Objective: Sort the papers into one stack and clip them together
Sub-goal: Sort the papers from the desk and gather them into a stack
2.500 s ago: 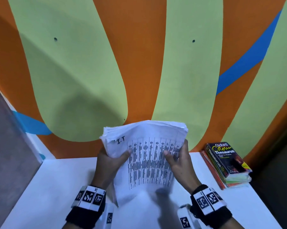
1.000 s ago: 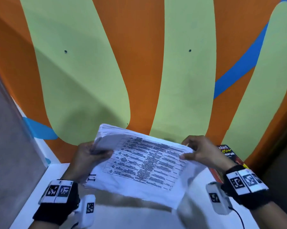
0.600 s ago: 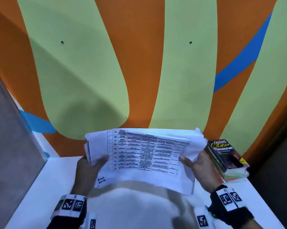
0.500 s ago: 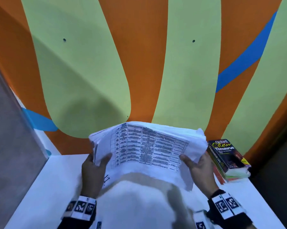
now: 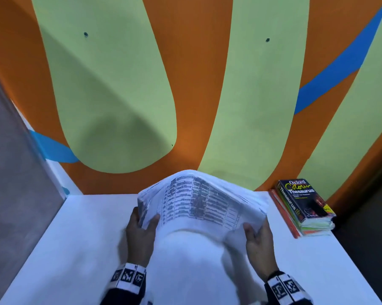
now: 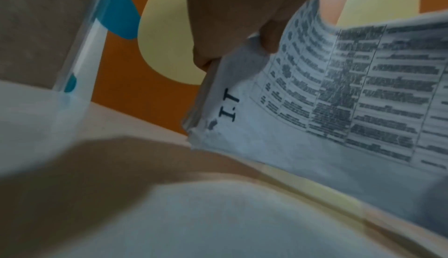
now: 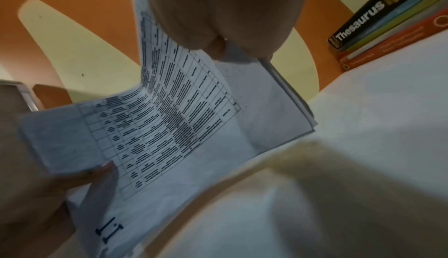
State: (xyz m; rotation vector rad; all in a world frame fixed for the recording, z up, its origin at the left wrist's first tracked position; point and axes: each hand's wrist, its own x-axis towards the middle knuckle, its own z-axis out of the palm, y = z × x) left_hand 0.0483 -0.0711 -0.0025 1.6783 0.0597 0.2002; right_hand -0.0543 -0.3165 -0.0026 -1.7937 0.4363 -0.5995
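A thick stack of white papers (image 5: 198, 201) with a printed table on the top sheet stands on its long edge on the white table (image 5: 75, 238), bowed into an arch. My left hand (image 5: 139, 230) grips its left end, thumb on the front sheet; the corner marked "I.T" (image 6: 229, 107) shows in the left wrist view, with my left hand (image 6: 242, 22) above it. My right hand (image 5: 257, 236) grips the right end. The right wrist view shows my right hand (image 7: 225, 13) pinching the stack's (image 7: 169, 128) upper edge. No clip is in view.
A pile of books (image 5: 304, 208) topped by a black Oxford thesaurus lies at the table's back right corner, close to my right hand. An orange and green painted wall (image 5: 185, 84) rises behind the table. A grey partition (image 5: 9, 172) borders the left side.
The stack was turned from upright to landscape between my hands, then lowered toward the table. Since half a second ago it has bowed more and both hands have dropped slightly.
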